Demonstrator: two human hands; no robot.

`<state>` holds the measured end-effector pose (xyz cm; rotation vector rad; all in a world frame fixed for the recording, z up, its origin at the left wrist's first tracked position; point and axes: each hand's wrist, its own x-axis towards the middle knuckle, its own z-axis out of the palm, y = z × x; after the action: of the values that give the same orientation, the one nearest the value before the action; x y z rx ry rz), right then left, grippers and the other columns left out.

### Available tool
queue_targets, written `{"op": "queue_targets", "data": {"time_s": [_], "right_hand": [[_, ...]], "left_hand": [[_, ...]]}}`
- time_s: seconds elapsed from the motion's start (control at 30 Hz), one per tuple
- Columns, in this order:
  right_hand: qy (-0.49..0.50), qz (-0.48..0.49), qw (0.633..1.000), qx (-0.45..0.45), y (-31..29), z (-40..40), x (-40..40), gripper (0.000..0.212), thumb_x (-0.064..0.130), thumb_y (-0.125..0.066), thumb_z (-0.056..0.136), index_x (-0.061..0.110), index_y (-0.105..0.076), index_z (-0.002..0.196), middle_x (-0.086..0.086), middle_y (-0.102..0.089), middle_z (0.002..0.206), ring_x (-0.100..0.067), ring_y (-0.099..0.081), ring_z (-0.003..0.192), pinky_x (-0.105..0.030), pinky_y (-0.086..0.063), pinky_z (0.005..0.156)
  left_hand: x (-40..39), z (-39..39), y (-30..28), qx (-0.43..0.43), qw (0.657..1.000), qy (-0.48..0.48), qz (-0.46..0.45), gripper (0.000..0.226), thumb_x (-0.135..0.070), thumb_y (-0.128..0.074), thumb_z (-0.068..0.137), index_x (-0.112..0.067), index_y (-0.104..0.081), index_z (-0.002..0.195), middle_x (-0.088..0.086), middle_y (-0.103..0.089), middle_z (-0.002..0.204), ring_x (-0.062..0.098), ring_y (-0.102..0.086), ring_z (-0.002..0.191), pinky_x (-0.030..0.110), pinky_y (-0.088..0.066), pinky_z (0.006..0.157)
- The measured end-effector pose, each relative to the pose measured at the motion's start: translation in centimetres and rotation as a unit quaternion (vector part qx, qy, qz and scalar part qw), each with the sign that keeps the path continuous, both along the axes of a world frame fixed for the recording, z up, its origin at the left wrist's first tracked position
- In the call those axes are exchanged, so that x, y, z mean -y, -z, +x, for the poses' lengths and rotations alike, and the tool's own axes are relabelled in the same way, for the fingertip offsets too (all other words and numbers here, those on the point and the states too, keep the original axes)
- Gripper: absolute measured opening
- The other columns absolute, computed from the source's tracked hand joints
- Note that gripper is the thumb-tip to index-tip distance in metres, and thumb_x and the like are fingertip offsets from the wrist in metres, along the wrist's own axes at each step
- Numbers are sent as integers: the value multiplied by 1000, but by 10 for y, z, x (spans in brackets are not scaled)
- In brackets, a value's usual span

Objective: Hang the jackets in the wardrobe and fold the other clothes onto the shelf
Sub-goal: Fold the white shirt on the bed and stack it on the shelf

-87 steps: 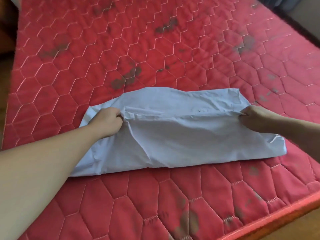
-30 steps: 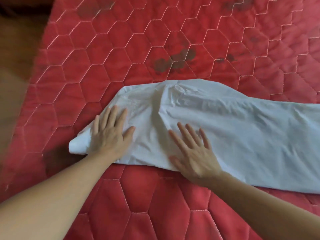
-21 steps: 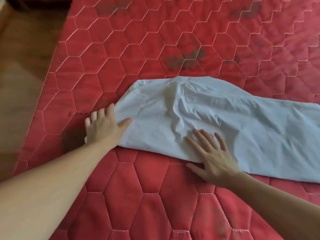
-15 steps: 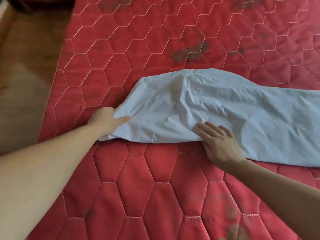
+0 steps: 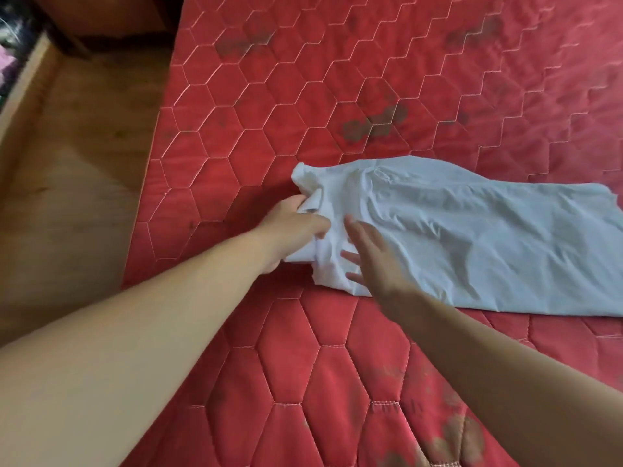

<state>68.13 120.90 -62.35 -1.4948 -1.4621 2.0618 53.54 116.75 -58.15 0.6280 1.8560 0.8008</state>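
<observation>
A pale blue-white garment (image 5: 472, 237) lies folded lengthwise on the red quilted mattress (image 5: 303, 112), running off the right edge of the view. My left hand (image 5: 293, 227) grips its bunched left end, with cloth pinched between thumb and fingers. My right hand (image 5: 371, 261) is spread flat, fingers apart, over the cloth just right of that end, blurred by motion. Whether the palm touches the cloth I cannot tell.
The mattress's left edge runs from the top centre down to the lower left. A wooden floor (image 5: 67, 197) lies beyond it. Dark furniture (image 5: 111, 18) stands at the top left. Dark stains (image 5: 374, 124) mark the mattress behind the garment.
My left hand has closed on the garment's left end and gathered it to the right. My right hand has lifted from the near edge and spread open. The view has shifted right.
</observation>
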Motion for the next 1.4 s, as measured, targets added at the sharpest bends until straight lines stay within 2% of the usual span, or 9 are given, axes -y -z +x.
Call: {"op": "queue_targets", "data": {"time_s": [0.13, 0.2, 0.3, 0.4, 0.57, 0.7, 0.93, 1.2, 1.4], "right_hand": [[41, -168, 981, -91, -20, 6, -34, 39, 60, -56, 86, 27, -69, 103, 0, -71, 103, -21, -68, 99, -42, -55, 81], [8, -195, 975, -107, -24, 25, -53, 32, 45, -52, 93, 19, -69, 89, -6, -67, 87, -24, -67, 91, -45, -54, 85], [-18, -204, 975, -90, -25, 64, -78, 22, 21, -50, 95, 6, -66, 98, -16, -63, 90, -32, -66, 96, -47, -52, 95], [49, -170, 984, -34, -16, 99, -97, 20, 0, -49, 92, -2, -63, 106, -20, -69, 97, -33, -69, 92, -47, -57, 84], [139, -83, 984, 76, 6, 158, -128, 14, -3, -63, 85, 11, -66, 85, -13, -63, 88, -27, -63, 74, -38, -61, 59], [147, -42, 982, 107, 22, 207, -156, 15, 3, -67, 86, 18, -66, 81, -10, -61, 86, -24, -61, 76, -37, -60, 61], [157, 18, 980, 121, 39, 274, -200, 18, 6, -60, 90, 21, -66, 83, -5, -63, 92, -22, -61, 82, -35, -55, 69], [196, 50, 968, 151, 44, 335, -219, 19, 3, -60, 83, 17, -72, 82, -6, -64, 81, -25, -58, 79, -43, -51, 81], [93, 135, 958, 235, 55, 361, -213, 16, 18, -64, 86, 4, -69, 89, -5, -56, 78, -18, -49, 70, -29, -39, 59]], "left_hand": [[-30, 61, -11, 17, 997, 61, 49, 27, -10, -60, 81, -14, -61, 108, -5, -60, 86, 9, -57, 75, 19, -46, 57], [-39, 81, -8, 38, 996, 71, 49, 18, -14, -63, 79, -12, -59, 96, -1, -56, 80, 10, -53, 68, 18, -45, 57], [-48, 105, 0, 137, 986, 82, 54, 29, -26, -66, 59, -14, -56, 84, 6, -54, 77, 16, -55, 77, 33, -50, 80], [-60, 124, 12, 234, 970, 27, 66, 37, -20, -66, 61, -13, -61, 97, 8, -57, 92, 18, -57, 90, 36, -51, 91], [-75, 140, 41, -118, 987, -78, 78, 22, -17, -58, 84, -28, -68, 100, -6, -67, 91, 12, -63, 83, 27, -49, 76], [-83, 142, 66, -225, 968, -113, 2, 42, -26, -60, 83, -30, -55, 125, 2, -52, 124, 22, -54, 113, 41, -45, 99], [-96, 164, 90, -139, 980, -115, -89, 79, -41, -64, 86, -23, -25, 152, 6, -37, 152, 25, -41, 136, 43, -35, 111], [-117, 195, 99, -138, 982, -78, -100, 63, -39, -64, 85, -20, -40, 141, -1, -59, 123, 23, -58, 108, 37, -47, 90], [-122, 203, 103, -155, 980, -80, -98, 59, -36, -68, 85, -15, -46, 135, 2, -60, 119, 21, -56, 98, 33, -43, 81]]}}
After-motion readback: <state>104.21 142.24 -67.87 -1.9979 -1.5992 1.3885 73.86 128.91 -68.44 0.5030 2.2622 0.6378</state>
